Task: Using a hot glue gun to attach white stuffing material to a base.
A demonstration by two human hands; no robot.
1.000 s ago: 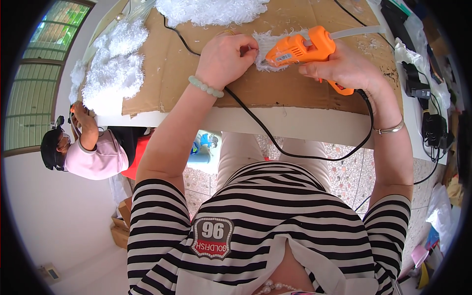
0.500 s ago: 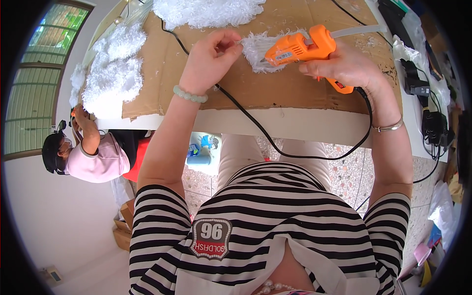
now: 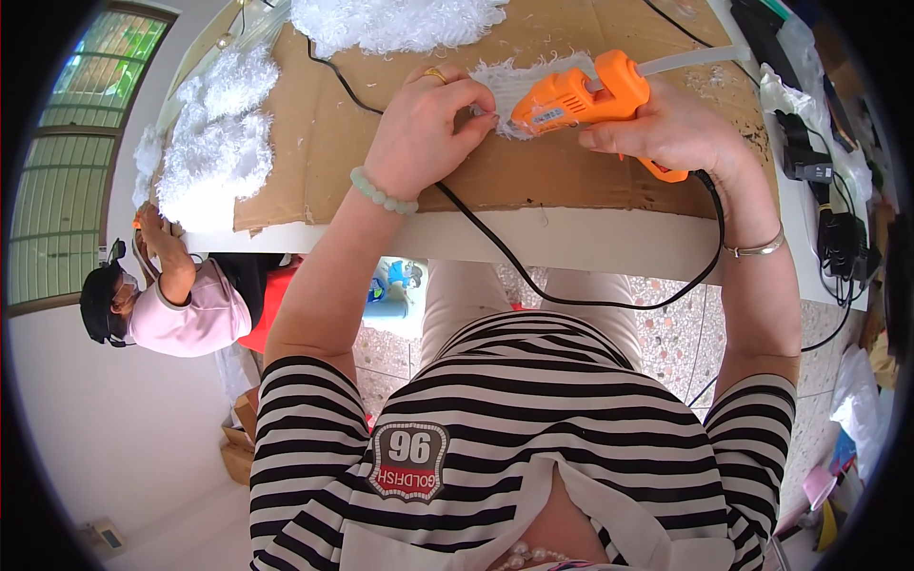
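An orange glue gun (image 3: 571, 98) is held in my right hand (image 3: 681, 130), with a pale glue stick (image 3: 695, 59) sticking out of its back. Its nozzle end points left, over a small piece of white shaggy fabric (image 3: 509, 80) lying on the cardboard. My left hand (image 3: 433, 124) is closed in a pinch at the near left edge of that piece. The fingertips meet close to the nozzle; whatever is between them is too small to make out. From the gun's handle a black cord (image 3: 533, 277) loops down past the table edge and back up under my left wrist.
Brown cardboard (image 3: 362, 181) covers the white table. White shaggy material lies in a pile (image 3: 400, 21) at the far side and another (image 3: 219, 133) at the left. Black adapters and cables (image 3: 843, 243) hang at the right edge. Another person (image 3: 186, 305) works at the far left.
My left hand has moved right and slightly nearer to me, from the fabric's left edge to its near edge by the nozzle. The glue gun has barely shifted.
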